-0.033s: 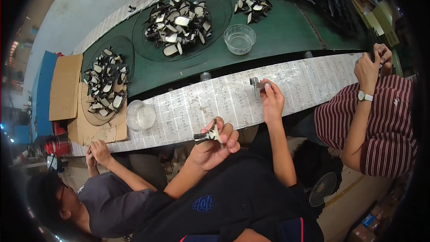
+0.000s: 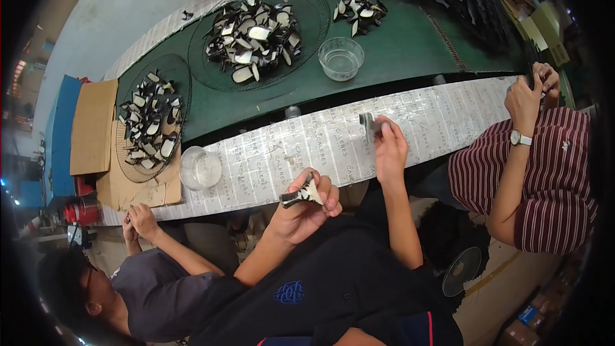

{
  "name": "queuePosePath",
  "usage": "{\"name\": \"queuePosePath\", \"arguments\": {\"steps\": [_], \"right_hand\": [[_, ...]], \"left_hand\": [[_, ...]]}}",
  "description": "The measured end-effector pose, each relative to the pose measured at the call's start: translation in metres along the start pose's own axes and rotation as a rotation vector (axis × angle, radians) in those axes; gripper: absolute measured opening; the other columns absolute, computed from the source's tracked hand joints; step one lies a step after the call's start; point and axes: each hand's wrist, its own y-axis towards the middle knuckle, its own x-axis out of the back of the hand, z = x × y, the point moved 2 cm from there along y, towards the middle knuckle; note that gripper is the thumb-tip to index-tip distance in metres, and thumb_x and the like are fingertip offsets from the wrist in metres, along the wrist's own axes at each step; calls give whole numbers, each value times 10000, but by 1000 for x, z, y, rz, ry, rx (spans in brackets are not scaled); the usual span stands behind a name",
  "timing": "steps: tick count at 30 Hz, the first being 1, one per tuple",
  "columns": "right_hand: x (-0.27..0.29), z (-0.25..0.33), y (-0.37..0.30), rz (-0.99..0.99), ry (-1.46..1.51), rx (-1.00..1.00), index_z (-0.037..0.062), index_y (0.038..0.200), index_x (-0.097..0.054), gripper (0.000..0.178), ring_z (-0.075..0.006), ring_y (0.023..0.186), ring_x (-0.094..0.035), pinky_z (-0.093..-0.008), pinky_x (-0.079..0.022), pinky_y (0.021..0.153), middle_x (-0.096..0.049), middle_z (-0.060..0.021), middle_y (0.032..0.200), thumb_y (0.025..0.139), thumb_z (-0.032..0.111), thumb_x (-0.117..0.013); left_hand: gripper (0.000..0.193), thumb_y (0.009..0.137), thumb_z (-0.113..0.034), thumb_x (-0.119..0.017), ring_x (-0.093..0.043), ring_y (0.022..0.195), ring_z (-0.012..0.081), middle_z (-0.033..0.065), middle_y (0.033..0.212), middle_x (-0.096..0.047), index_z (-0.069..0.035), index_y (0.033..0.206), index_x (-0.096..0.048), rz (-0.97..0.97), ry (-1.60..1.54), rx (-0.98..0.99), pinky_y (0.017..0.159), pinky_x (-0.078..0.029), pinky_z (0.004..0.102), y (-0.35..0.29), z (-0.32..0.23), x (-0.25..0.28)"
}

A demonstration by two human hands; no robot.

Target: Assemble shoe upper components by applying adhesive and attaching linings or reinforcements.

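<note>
L hand (image 2: 306,208) raised just off the near edge of the paper-covered bench strip (image 2: 448,112), fingers curled tight round a small black-and-white cut piece (image 2: 301,193); the piece sticks out to the left between thumb and forefinger, pointed end up. Grip narrow, firm on the piece.

R hand (image 2: 389,147) sits further up, over the same paper strip, fingertips pinched on a small dark flat piece (image 2: 368,125) held upright at the strip's mid section. Grip narrow; what the piece is exactly, cannot tell, too small.

Surroundings: beyond the paper strip runs a green belt surface (image 2: 410,45). On it, a round wire tray (image 2: 301,9) heaped w/ black and white cut pieces, a clear glass bowl (image 2: 341,57) just right of that tray, and a smaller loose pile (image 2: 360,11) further back. A 2nd wire tray (image 2: 131,173) of like pieces lies at the left end, resting partly on flattened cardboard (image 2: 93,125). A clear round container (image 2: 200,168) stands on the paper strip near that tray.

Other persons: one in a red-striped shirt (image 2: 551,179) at right, wristwatch on, both hands up near the bench end. One in a dark grey top (image 2: 160,295) at lower left, hand at the bench edge. A 3rd across the belt, top of view, hands only partly shown.
</note>
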Motion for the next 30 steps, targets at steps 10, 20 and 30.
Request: {"name": "queuePosePath", "arguments": {"steps": [10,20,30], "right_hand": [[-107,140,-114,709,-888,884,20,1089,-683,355,-259,810,-666,-297,-559,665,-621,-191,1143,741,9,-754],[-112,138,-122,793,-987,985,10,1053,-691,368,-260,777,-662,-291,-535,611,-619,-197,1125,695,-7,-774],[-81,139,-101,557,-541,721,-22,1053,-668,243,-239,858,-669,-299,-543,737,-656,-208,1074,824,56,-671]], "left_hand": [[417,935,-332,-627,-589,1082,225,126,1127,-606,-51,1214,-494,-162,678,-259,934,-460,364,0,-7,20],[353,941,-340,-609,-572,1046,270,115,1027,-575,-78,1141,-483,-231,754,-247,884,-489,394,1,-2,11],[375,939,-369,-606,-574,1006,245,102,1037,-607,-129,1203,-492,-112,502,-213,884,-460,378,3,-2,8]]}}
